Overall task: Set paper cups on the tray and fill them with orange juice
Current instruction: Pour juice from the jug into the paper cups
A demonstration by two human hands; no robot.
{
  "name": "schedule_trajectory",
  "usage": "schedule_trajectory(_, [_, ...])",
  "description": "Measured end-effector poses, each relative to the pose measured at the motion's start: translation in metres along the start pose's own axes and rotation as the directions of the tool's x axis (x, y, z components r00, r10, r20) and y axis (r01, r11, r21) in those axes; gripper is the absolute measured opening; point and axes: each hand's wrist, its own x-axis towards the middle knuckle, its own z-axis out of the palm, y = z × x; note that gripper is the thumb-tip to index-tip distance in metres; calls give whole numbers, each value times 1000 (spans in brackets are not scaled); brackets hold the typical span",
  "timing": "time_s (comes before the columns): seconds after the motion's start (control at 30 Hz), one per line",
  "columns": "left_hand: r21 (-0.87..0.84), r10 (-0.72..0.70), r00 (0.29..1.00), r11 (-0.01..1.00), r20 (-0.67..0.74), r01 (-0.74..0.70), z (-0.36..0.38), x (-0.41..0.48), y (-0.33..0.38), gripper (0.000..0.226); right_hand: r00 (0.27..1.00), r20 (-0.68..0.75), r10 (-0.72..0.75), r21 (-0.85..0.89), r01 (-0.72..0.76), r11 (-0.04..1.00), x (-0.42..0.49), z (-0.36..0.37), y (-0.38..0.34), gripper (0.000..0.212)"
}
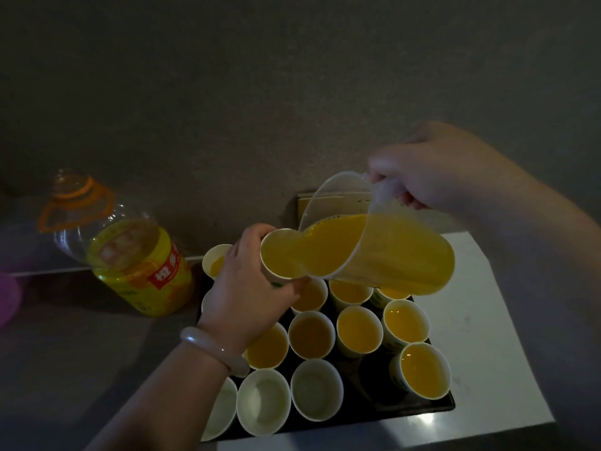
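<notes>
A dim room with a grey wall (227, 76) behind a white table (481, 320) is seen from above. One paper cup (267, 271) is held raised above the far left part of a black tray (422, 408), tilted towards a clear plastic jug (374, 249). The cup is gripped by the left hand (247, 288), its fingers curled round the cup's side. The jug is tipped with its spout over the cup's rim, and orange juice is seen running from it into the cup. The jug's handle is clasped by the right hand (432, 174), fingers wrapped round it. On the tray below, juice-filled cups (359, 330) are set close together in rows, and three empty cups (263, 402) stand in the nearest row. A pale bracelet (208, 349) is worn on the left wrist. Left of the tray, a large clear juice bottle (136, 255) with an orange handle is placed; its yellow label carries a red strip with white Chinese characters, only partly legible. A purple object (6, 297) is cut off at the left edge.
</notes>
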Motion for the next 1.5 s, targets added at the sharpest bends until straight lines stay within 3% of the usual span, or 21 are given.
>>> schedule_trajectory(0.53, [37,-28,1000,999,4,28,2,1,-6,77,999,35,-11,17,11,1000,2,2,-2,22])
schedule_trajectory(0.9, [-39,-30,1000,999,2,30,1,-2,-1,72,999,28,18,36,-19,999,2,-1,5,31])
schedule_trajectory(1.17, [-80,3,998,997,-59,-8,-1,-8,8,64,995,-11,100,365,-89,927,0,-1,42,36])
schedule_trajectory(1.5, [-139,-27,998,990,-51,20,13,-22,21,62,975,-66,210,776,-82,625,-12,1,91,24])
